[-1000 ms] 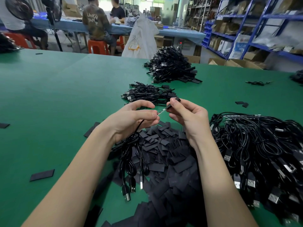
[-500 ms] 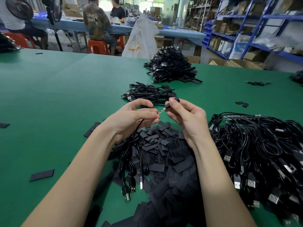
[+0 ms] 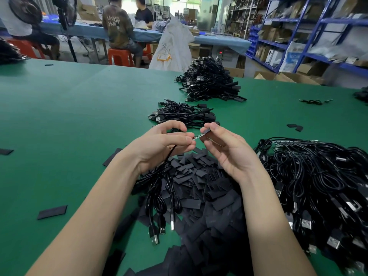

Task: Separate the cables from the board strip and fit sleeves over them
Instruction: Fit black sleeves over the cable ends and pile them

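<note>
My left hand [image 3: 161, 144] pinches the end of a black USB cable [image 3: 165, 188] whose coils hang from the hand down to the table. A small thin board piece [image 3: 197, 136] sticks out from that cable end between my two hands. My right hand [image 3: 225, 146] pinches a flat black sleeve [image 3: 206, 132] at the tip of the board piece. Under both hands lies a heap of flat black sleeves [image 3: 203, 186]. A big tangle of black cables [image 3: 318, 176] lies at the right.
The green table [image 3: 69, 116] carries a small cable pile [image 3: 183, 114] just beyond my hands and a larger pile [image 3: 211, 84] further back. Loose sleeves [image 3: 52, 212] lie scattered at the left. People sit at a blue table behind; shelving stands at the right.
My hands have stayed together in almost the same place. The sleeve in my right hand sits slightly closer over the tip of the board piece.
</note>
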{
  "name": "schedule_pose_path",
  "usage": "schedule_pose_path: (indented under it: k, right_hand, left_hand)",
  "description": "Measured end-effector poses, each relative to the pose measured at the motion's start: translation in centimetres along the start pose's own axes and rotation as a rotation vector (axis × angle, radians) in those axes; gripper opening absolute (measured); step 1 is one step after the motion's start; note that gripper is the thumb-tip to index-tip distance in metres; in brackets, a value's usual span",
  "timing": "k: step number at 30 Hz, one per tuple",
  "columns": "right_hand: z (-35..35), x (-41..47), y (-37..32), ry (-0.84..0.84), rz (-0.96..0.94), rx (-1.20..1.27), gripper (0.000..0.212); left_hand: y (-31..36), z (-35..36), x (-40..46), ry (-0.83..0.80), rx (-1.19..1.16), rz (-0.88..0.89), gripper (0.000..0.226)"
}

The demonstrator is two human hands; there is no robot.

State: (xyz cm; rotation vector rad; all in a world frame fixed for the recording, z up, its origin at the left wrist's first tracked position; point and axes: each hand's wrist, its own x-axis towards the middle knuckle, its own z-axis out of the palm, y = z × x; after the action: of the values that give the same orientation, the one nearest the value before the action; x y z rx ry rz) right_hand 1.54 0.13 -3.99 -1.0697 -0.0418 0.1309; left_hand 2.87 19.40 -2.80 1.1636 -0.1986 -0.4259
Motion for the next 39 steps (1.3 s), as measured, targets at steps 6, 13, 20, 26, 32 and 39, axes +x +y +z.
schedule_pose_path:
  k: [6, 13, 20, 26, 32, 39]
  right_hand:
    - [0.0, -0.1, -0.6, 0.001, -0.009, -0.095, 0.018]
    - [0.5, 0.0, -0.4, 0.062, -0.05, -0.119, 0.008]
    - [0.9, 0.2, 0.1, 0.093, -0.085, -0.078, 0.007]
    - [0.7, 0.5, 0.3, 0.138, -0.131, -0.107, 0.006]
    - [0.6, 0.6, 0.3, 0.114, -0.161, -0.124, 0.014]
    - [0.6, 0.6, 0.2, 0.084, -0.125, -0.044, 0.029]
  left_hand:
    - [-0.1, 0.1, 0.3, 0.068, 0.04, 0.028, 0.03]
    - [-0.1, 0.4, 0.3, 0.115, 0.046, 0.058, 0.027]
    - [-0.3, 0.8, 0.3, 0.177, -0.013, 0.08, 0.026]
    - [-0.5, 1.1, 0.5, 0.193, 0.003, 0.088, 0.026]
    - [-0.4, 1.2, 0.5, 0.201, -0.014, 0.105, 0.025]
    - [-0.4, 1.2, 0.5, 0.187, -0.018, 0.1, 0.024]
